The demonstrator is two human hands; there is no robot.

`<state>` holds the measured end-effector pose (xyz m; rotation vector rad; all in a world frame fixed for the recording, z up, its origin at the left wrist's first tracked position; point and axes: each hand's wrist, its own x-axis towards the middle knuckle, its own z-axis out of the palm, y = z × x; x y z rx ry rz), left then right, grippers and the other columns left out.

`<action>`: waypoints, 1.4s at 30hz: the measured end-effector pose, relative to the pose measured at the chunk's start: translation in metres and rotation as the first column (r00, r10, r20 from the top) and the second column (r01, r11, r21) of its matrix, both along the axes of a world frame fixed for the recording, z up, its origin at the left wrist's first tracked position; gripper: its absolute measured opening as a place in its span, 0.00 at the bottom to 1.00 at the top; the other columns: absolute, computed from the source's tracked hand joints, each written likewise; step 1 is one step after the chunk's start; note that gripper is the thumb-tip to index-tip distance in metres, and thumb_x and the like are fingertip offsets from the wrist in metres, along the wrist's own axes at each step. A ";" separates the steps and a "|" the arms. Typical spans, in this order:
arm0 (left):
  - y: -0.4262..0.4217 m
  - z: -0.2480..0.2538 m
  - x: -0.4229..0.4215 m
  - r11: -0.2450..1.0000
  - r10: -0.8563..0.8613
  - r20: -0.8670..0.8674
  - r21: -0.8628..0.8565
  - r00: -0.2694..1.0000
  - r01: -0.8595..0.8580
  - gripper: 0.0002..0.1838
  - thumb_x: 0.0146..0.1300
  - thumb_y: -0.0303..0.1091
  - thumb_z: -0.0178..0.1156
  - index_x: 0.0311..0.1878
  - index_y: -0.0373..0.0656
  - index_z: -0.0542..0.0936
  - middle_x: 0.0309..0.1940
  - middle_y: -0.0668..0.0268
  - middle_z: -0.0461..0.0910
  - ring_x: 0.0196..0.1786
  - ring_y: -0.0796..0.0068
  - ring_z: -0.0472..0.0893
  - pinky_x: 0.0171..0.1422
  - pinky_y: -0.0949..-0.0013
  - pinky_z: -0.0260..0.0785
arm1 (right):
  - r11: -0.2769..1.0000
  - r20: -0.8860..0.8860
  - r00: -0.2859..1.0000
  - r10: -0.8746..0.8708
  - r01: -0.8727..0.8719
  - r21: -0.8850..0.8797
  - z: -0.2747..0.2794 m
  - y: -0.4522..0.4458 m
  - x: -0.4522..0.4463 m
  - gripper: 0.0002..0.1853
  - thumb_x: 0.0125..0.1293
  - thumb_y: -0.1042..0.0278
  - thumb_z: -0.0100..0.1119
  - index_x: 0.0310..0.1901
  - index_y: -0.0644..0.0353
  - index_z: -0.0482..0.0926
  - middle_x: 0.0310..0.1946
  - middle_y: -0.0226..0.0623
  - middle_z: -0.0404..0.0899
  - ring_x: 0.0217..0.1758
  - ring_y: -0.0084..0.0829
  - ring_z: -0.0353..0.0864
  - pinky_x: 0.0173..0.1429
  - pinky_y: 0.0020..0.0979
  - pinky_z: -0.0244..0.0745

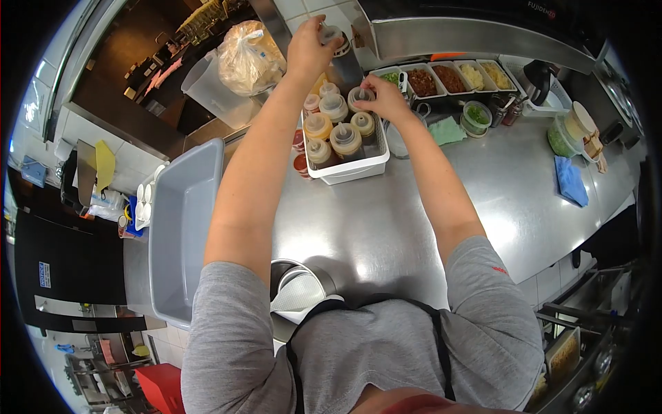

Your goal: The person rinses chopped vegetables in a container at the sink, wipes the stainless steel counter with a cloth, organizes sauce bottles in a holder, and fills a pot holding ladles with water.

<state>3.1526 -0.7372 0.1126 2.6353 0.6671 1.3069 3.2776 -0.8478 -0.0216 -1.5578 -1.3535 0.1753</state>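
Observation:
My left hand [310, 47] is raised behind the white basket [355, 172], its fingers closed round the top of a dark bottle [346, 67]. My right hand [383, 98] has its fingers on a squeeze bottle [358, 96] at the basket's back right corner. Several squeeze bottles with pointed caps stand upright in the basket, among them one with yellow sauce [318, 126] and one with a pale cap [346, 138] at the front. Small red containers [301, 164] sit against the basket's left side.
A grey tub [186, 228] stands at the left, a round metal pot [300, 283] close to my body. Food trays [452, 78] line the back of the steel counter [372, 228]. A green tub [476, 117] and blue cloth [570, 181] lie right. A bagged item [249, 58] sits back left.

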 end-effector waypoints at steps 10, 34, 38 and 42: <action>0.018 -0.018 0.014 0.993 -0.012 -0.257 -0.114 0.966 -0.018 0.28 0.44 0.35 0.70 0.51 0.38 0.77 0.41 0.53 0.80 0.47 0.55 0.79 0.51 0.61 0.72 | 0.997 0.040 0.996 -0.074 0.074 0.007 -0.008 0.004 -0.013 0.22 0.52 0.59 0.66 0.48 0.56 0.74 0.47 0.45 0.73 0.49 0.46 0.76 0.52 0.40 0.72; 0.045 0.049 0.014 0.999 0.011 -0.513 0.043 0.859 0.013 0.19 0.49 0.39 0.68 0.43 0.38 0.81 0.34 0.53 0.83 0.37 0.59 0.83 0.43 0.62 0.74 | 0.995 0.050 0.998 -0.040 0.045 -0.092 -0.008 0.002 0.002 0.26 0.56 0.50 0.63 0.54 0.53 0.74 0.54 0.48 0.72 0.60 0.47 0.70 0.61 0.38 0.67; 0.045 0.053 0.010 0.994 -0.041 -0.544 0.064 0.838 0.090 0.20 0.49 0.40 0.68 0.43 0.37 0.81 0.35 0.51 0.82 0.38 0.58 0.82 0.45 0.62 0.73 | 0.996 0.065 0.998 0.000 0.006 -0.085 -0.007 0.002 0.002 0.26 0.57 0.51 0.62 0.54 0.54 0.74 0.55 0.48 0.71 0.61 0.47 0.69 0.61 0.39 0.67; 0.034 0.049 0.010 0.999 0.040 -0.506 0.036 0.862 -0.025 0.20 0.48 0.40 0.69 0.42 0.37 0.81 0.35 0.52 0.82 0.38 0.58 0.82 0.45 0.63 0.72 | 0.992 0.068 0.996 -0.062 0.069 -0.102 -0.011 0.008 -0.002 0.26 0.57 0.51 0.61 0.55 0.54 0.73 0.56 0.47 0.71 0.62 0.46 0.69 0.61 0.39 0.67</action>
